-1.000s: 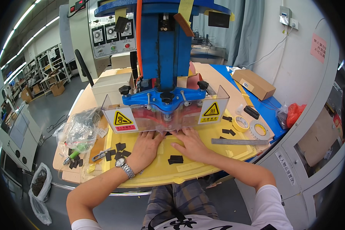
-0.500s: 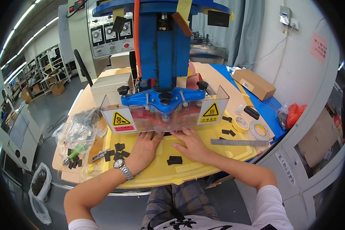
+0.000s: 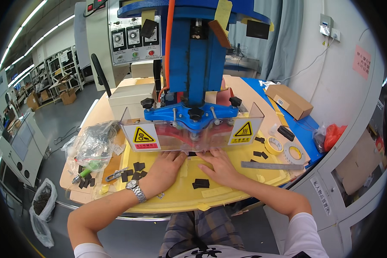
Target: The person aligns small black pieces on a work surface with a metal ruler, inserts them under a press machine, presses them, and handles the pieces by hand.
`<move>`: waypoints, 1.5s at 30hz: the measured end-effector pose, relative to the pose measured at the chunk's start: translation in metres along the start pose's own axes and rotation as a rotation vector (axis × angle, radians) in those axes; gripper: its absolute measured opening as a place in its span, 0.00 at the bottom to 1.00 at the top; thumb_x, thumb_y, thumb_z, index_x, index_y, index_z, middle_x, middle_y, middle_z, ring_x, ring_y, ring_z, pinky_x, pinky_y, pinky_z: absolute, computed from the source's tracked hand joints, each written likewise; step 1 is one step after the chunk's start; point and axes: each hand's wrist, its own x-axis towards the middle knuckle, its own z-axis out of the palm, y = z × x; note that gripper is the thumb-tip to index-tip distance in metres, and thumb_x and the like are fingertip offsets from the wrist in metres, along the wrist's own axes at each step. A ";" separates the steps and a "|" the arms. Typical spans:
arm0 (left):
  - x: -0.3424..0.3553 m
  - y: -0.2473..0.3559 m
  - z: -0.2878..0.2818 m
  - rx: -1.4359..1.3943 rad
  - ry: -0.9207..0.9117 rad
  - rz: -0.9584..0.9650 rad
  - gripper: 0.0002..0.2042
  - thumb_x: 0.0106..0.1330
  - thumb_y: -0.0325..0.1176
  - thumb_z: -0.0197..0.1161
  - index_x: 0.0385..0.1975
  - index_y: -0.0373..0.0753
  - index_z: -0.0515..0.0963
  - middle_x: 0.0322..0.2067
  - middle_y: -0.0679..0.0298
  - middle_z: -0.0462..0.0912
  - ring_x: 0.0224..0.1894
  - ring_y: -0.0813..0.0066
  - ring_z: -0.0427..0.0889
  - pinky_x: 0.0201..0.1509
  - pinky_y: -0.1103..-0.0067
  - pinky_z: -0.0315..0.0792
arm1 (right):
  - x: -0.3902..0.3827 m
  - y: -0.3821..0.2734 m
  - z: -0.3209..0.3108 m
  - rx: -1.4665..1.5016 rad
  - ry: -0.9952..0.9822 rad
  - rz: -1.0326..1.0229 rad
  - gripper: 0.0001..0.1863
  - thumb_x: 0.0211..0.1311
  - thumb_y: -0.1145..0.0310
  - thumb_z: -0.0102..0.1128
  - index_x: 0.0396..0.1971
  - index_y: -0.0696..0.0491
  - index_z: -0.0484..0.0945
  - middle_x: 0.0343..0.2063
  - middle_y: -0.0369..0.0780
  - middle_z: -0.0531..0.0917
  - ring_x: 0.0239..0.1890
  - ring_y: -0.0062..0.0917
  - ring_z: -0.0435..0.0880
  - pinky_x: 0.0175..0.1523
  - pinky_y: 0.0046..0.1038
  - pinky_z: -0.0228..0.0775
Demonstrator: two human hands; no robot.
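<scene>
My left hand (image 3: pixel 164 173), with a metal wristwatch (image 3: pixel 135 189) on its wrist, lies on the yellow work surface (image 3: pixel 176 195) with its fingers stretched forward to the lower edge of a clear guard (image 3: pixel 195 136). Beside it my right hand (image 3: pixel 221 169) is also spread, its thumb held apart. Both hands' fingertips are partly behind the guard. Between them a small black piece (image 3: pixel 192 154) shows, and the fingertips are close to it; whether they press on it is hard to see. Above stands a blue press head (image 3: pixel 191 114) with black knobs.
Small black rectangles lie left (image 3: pixel 138 167) and front (image 3: pixel 201 183). A steel ruler (image 3: pixel 271 165) and tape rolls (image 3: pixel 274 145) are at right, near a cardboard box (image 3: pixel 289 101). Plastic bags (image 3: pixel 96 144) and a green-handled tool (image 3: pixel 85 173) are at left. Behind stands a control panel (image 3: pixel 134 38).
The whole view has shifted slightly, so the scene sits a little further right. My hands stay at the guard's lower edge, with the fingers only slightly changed.
</scene>
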 end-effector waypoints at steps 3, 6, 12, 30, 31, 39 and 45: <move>-0.001 -0.001 0.003 -0.016 -0.039 -0.021 0.24 0.72 0.24 0.61 0.69 0.32 0.78 0.65 0.43 0.83 0.67 0.42 0.82 0.76 0.56 0.74 | -0.001 0.001 0.001 0.028 0.004 0.010 0.26 0.76 0.59 0.72 0.68 0.57 0.86 0.66 0.49 0.82 0.72 0.49 0.75 0.77 0.49 0.65; -0.004 -0.005 0.004 -0.029 -0.016 -0.005 0.24 0.73 0.24 0.60 0.69 0.32 0.78 0.66 0.43 0.83 0.68 0.43 0.82 0.75 0.56 0.74 | -0.003 0.004 0.001 0.095 0.009 0.037 0.26 0.75 0.60 0.73 0.67 0.58 0.86 0.66 0.50 0.83 0.71 0.49 0.77 0.78 0.47 0.67; -0.004 -0.010 0.001 -0.084 -0.027 -0.022 0.23 0.76 0.26 0.62 0.70 0.32 0.78 0.62 0.43 0.86 0.65 0.44 0.85 0.72 0.57 0.77 | -0.002 0.006 0.001 0.112 0.064 0.000 0.26 0.74 0.63 0.75 0.68 0.54 0.87 0.56 0.50 0.85 0.66 0.49 0.80 0.73 0.45 0.73; -0.002 -0.015 0.005 -0.125 -0.010 -0.060 0.21 0.77 0.28 0.61 0.68 0.37 0.83 0.59 0.45 0.88 0.59 0.44 0.88 0.67 0.57 0.80 | -0.003 0.001 -0.003 0.115 0.025 0.036 0.26 0.75 0.63 0.73 0.70 0.51 0.87 0.62 0.52 0.86 0.69 0.52 0.79 0.76 0.47 0.71; -0.002 -0.016 0.004 -0.142 -0.001 -0.053 0.20 0.77 0.27 0.61 0.67 0.37 0.83 0.59 0.45 0.88 0.59 0.43 0.88 0.67 0.57 0.80 | -0.004 0.001 -0.003 0.118 0.027 0.036 0.25 0.75 0.63 0.73 0.70 0.51 0.87 0.62 0.53 0.86 0.70 0.51 0.79 0.77 0.47 0.71; -0.003 -0.016 0.003 -0.100 -0.020 -0.011 0.21 0.77 0.25 0.61 0.69 0.36 0.81 0.59 0.44 0.88 0.61 0.43 0.87 0.68 0.57 0.80 | -0.001 0.001 -0.005 0.090 0.006 0.033 0.24 0.74 0.63 0.73 0.65 0.54 0.89 0.64 0.47 0.87 0.69 0.47 0.81 0.77 0.46 0.71; -0.005 -0.018 0.002 -0.155 -0.004 -0.042 0.23 0.75 0.25 0.62 0.69 0.36 0.80 0.61 0.44 0.88 0.62 0.44 0.87 0.70 0.57 0.79 | 0.001 0.006 -0.005 0.088 -0.015 0.002 0.24 0.74 0.62 0.72 0.66 0.54 0.89 0.64 0.47 0.88 0.69 0.48 0.81 0.76 0.47 0.70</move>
